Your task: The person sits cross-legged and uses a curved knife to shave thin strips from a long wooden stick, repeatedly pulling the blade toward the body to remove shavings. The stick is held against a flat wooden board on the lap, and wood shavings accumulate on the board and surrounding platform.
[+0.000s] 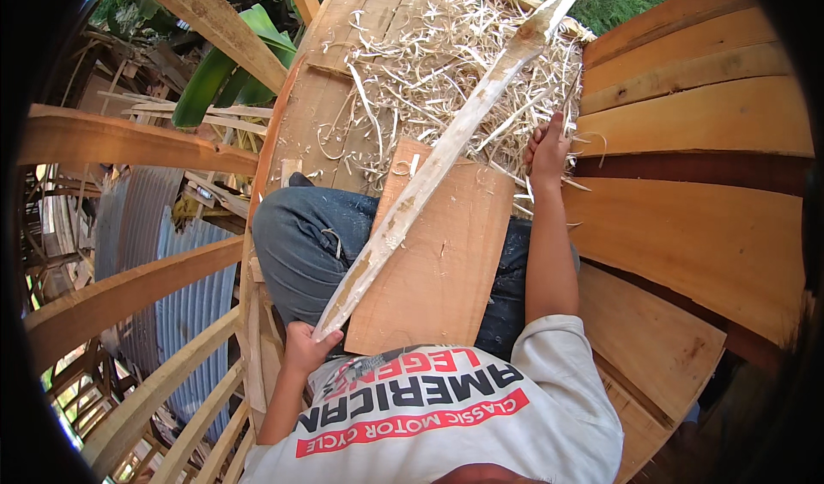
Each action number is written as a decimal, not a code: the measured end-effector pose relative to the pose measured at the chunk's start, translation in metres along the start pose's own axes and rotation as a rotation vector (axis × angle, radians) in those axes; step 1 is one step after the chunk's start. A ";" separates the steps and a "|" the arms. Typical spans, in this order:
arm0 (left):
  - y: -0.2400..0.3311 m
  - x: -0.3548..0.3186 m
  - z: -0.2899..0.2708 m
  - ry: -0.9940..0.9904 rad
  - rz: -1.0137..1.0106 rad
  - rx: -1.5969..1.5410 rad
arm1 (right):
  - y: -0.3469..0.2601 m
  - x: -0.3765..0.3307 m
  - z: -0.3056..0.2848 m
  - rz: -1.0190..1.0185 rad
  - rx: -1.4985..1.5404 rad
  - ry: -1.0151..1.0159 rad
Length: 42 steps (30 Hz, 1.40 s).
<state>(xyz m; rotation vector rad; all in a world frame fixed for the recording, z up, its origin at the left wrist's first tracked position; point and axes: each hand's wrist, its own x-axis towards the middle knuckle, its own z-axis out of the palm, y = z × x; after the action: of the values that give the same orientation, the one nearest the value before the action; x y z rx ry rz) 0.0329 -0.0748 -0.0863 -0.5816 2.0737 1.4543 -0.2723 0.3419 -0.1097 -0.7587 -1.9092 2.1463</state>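
Note:
A long, pale peeled wooden pole (433, 165) slants across my lap, from my left hip up to the far right. My left hand (307, 348) is closed around its near end. Out to the right of the pole, my right hand (548, 147) is closed in a fist, apart from the wood. A thin, dark, blade-like strip (571, 93) sticks up from that fist; its handle is hidden in my fingers. Under the pole, a flat reddish-brown board (446, 261) lies over my legs.
Curly wood shavings (455, 59) cover the plank floor (335, 106) ahead. A wall of horizontal boards (687, 235) rises close on my right. Wooden rails (137, 282) run along my left, with corrugated metal sheets (193, 304) beyond them. A green leaf (206, 89) hangs at upper left.

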 end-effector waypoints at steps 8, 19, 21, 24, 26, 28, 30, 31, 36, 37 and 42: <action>0.023 0.000 -0.008 -0.067 -0.103 0.011 | 0.019 -0.006 -0.015 -0.277 -0.291 -0.167; 0.017 0.006 -0.019 -0.253 -0.150 -0.158 | -0.005 -0.112 0.004 -0.549 -1.010 -0.263; 0.015 0.007 -0.017 -0.245 -0.146 -0.161 | -0.011 -0.127 0.007 -0.559 -1.090 -0.328; 0.014 0.006 -0.016 -0.243 -0.142 -0.138 | -0.011 -0.157 0.010 -0.559 -1.176 -0.457; 0.021 0.005 -0.015 -0.235 -0.140 -0.124 | -0.008 -0.174 0.008 -0.528 -1.202 -0.530; 0.023 0.004 -0.015 -0.227 -0.148 -0.138 | -0.011 -0.187 0.012 -0.467 -1.226 -0.564; 0.022 0.003 -0.013 -0.206 -0.140 -0.129 | -0.018 -0.192 0.017 -0.403 -1.265 -0.533; 0.021 0.002 -0.012 -0.189 -0.129 -0.113 | -0.019 -0.195 0.019 -0.371 -1.286 -0.517; 0.017 0.000 -0.002 -0.114 -0.092 -0.072 | -0.021 -0.176 0.020 -0.456 -1.430 -0.349; 0.015 0.000 -0.001 -0.104 -0.073 -0.067 | -0.021 -0.167 0.019 -0.462 -1.466 -0.301; 0.025 -0.001 0.003 -0.093 -0.033 -0.064 | -0.021 -0.145 0.023 -0.474 -1.531 -0.234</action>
<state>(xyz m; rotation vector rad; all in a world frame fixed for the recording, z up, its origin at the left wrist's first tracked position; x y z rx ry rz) 0.0185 -0.0640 -0.0687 -0.5598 1.9433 1.5041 -0.1628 0.2603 -0.0507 -0.0729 -3.1936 0.2130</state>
